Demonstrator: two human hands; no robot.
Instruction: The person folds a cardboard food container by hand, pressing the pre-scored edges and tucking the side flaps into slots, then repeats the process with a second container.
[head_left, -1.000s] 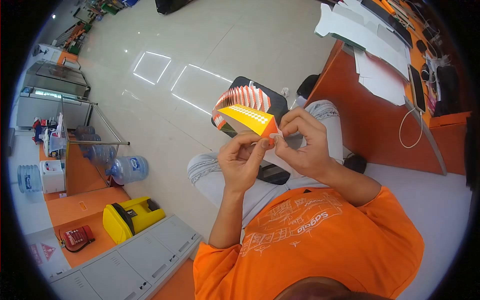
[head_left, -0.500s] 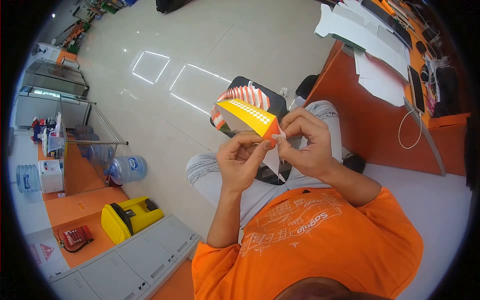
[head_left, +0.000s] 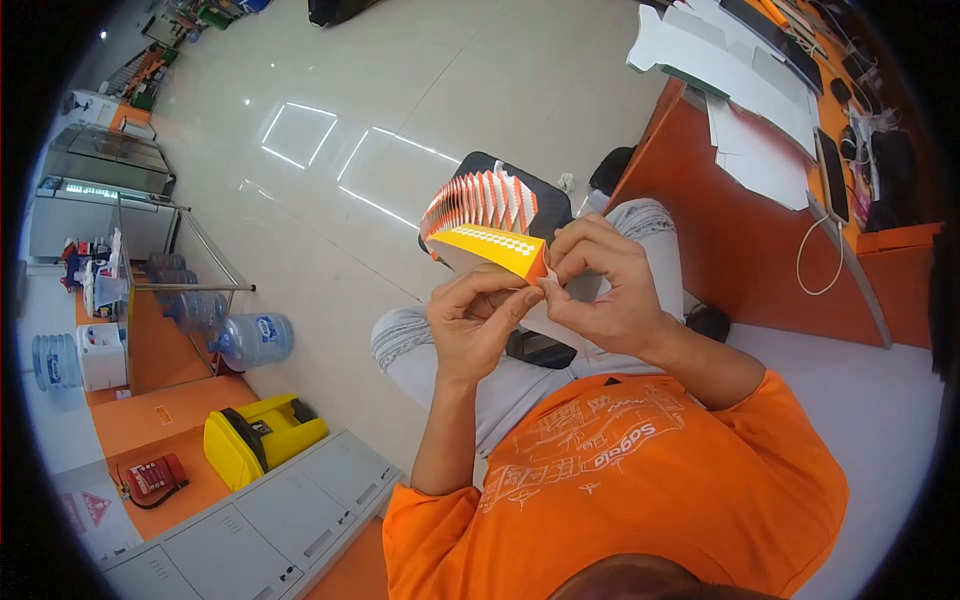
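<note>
My left hand (head_left: 478,318) pinches the lower edge of a yellow-and-orange folded paper piece (head_left: 488,243) with a white diamond pattern. My right hand (head_left: 608,285) has its thumb and fingers closed on the orange end of the same piece. Both sets of fingertips meet at that end, and the exact fold between them is hidden. Just beyond the piece, a curved row of orange-and-white folded paper pieces (head_left: 480,205) rests on a black seat (head_left: 555,200).
To the right stands an orange-brown desk (head_left: 660,180) with white cardboard (head_left: 735,75), paper sheets (head_left: 760,160) and a white cable (head_left: 808,270). At left are a large water bottle (head_left: 255,340), a yellow bin (head_left: 262,435), a fire extinguisher (head_left: 155,478) and grey lockers (head_left: 265,515).
The yellow paper piece has dropped and tilted flatter, showing more of the row behind it. Its pale hanging flaps now show less below my fingers. Both hands have shifted slightly left.
</note>
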